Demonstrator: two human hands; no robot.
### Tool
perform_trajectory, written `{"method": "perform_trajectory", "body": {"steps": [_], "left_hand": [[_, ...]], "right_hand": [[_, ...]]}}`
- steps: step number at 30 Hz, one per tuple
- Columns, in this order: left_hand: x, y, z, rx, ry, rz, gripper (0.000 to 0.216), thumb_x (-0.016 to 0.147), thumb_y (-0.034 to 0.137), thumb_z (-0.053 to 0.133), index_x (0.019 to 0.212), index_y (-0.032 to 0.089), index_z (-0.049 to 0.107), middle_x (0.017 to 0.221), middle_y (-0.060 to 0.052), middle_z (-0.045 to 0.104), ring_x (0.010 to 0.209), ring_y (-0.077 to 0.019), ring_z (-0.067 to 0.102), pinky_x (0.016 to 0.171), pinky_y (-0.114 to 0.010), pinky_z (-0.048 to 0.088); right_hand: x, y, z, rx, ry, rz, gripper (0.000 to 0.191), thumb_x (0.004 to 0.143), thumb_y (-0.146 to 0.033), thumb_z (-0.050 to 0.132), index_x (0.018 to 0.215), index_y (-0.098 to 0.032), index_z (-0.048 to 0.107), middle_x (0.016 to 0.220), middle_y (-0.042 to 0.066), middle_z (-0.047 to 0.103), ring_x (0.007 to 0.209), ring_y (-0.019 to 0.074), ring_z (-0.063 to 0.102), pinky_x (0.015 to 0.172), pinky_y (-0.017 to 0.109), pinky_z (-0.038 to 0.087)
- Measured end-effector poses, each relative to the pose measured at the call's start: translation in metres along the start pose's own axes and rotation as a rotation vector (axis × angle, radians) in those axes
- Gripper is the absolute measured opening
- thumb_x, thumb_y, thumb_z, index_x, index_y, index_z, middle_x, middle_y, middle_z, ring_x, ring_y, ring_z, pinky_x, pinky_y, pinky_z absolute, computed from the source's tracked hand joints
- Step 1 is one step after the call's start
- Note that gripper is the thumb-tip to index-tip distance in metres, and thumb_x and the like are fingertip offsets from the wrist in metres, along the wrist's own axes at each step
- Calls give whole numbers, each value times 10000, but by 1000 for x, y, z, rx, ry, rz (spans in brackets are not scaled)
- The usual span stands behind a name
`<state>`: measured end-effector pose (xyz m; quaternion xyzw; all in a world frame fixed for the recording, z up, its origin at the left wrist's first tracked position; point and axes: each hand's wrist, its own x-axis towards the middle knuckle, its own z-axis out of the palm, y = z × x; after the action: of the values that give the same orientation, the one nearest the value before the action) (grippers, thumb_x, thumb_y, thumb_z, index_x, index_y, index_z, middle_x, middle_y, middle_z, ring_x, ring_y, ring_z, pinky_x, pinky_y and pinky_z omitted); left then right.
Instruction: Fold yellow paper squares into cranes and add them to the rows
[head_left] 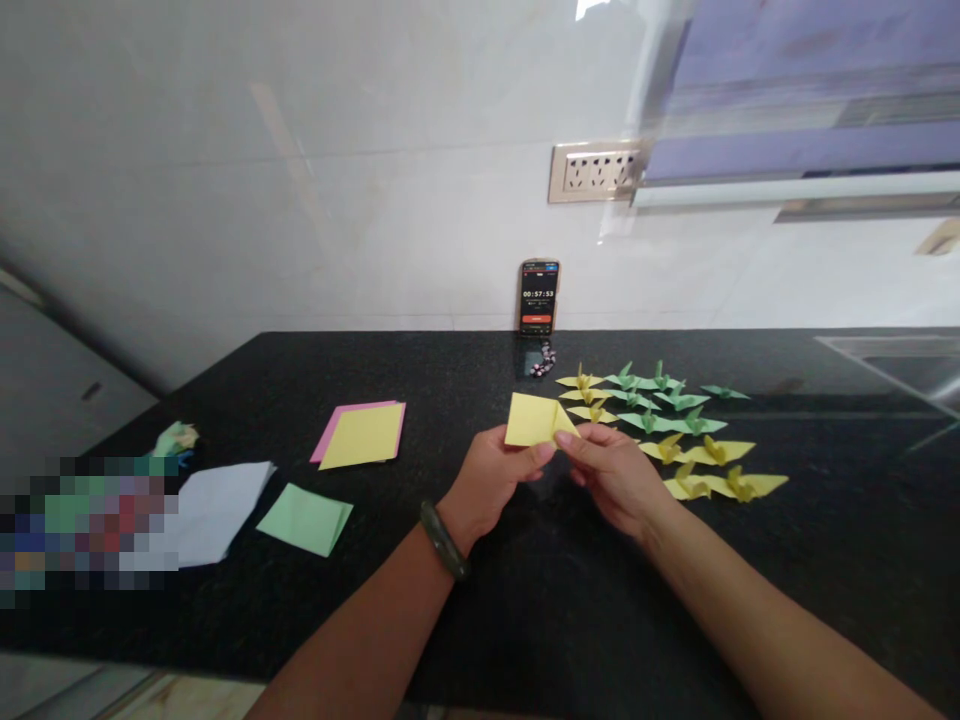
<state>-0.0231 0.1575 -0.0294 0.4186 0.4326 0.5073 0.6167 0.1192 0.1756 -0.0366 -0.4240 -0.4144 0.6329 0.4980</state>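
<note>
A folded piece of yellow paper (pixel 531 420) is held up over the dark countertop between both hands. My left hand (pixel 491 480) pinches its lower left edge, thumb on top; a dark bangle circles that wrist. With thumb and fingers closed, my right hand (pixel 607 470) grips the lower right corner, where a folded flap with a crease shows. The fingers behind the paper are partly hidden. Just right of my right hand stand rows of folded paper cranes, among them a yellow crane (pixel 739 484) and a green crane (pixel 694 421).
On the left lie yellow and pink paper sheets (pixel 364 436), a folded green paper (pixel 306 520) and white sheets (pixel 221 510). A phone (pixel 538 298) showing a timer leans on the wall, a beaded string (pixel 544 360) before it. The far left is pixelated.
</note>
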Motion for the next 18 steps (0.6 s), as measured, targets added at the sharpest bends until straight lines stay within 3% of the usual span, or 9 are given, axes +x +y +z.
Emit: {"method": "perform_trajectory", "body": {"steps": [3, 8, 15, 18], "left_hand": [[1, -2, 1, 18, 87, 15, 352, 592, 330, 738, 865, 117, 676, 817, -58, 675, 678, -123, 583, 597, -230, 460], [3, 0, 0, 41, 104, 22, 309, 618, 302, 710, 860, 112, 683, 811, -62, 688, 644, -118, 586, 590, -224, 455], [2, 2, 0, 270, 35, 103, 263, 673, 317, 658, 818, 99, 675, 751, -56, 678, 602, -123, 569, 567, -226, 443], [3, 0, 0, 215, 63, 74, 327, 703, 419, 616, 756, 100, 656, 679, -49, 648, 575, -118, 558, 557, -231, 454]], "right_hand": [[-3, 2, 3, -130, -39, -11, 280, 567, -375, 747, 550, -148, 583, 493, -47, 457, 426, 53, 340, 381, 195, 258], [-6, 0, 3, -392, -74, -169, 252, 610, -367, 709, 581, -155, 575, 498, -51, 452, 456, 65, 366, 422, 202, 284], [-1, -3, -3, -339, -21, -190, 243, 653, -376, 680, 683, -153, 588, 492, -56, 480, 399, 55, 366, 388, 194, 268], [0, -1, -3, -273, -44, -169, 241, 677, -378, 668, 681, -158, 569, 430, -68, 467, 364, 61, 380, 386, 194, 284]]}}
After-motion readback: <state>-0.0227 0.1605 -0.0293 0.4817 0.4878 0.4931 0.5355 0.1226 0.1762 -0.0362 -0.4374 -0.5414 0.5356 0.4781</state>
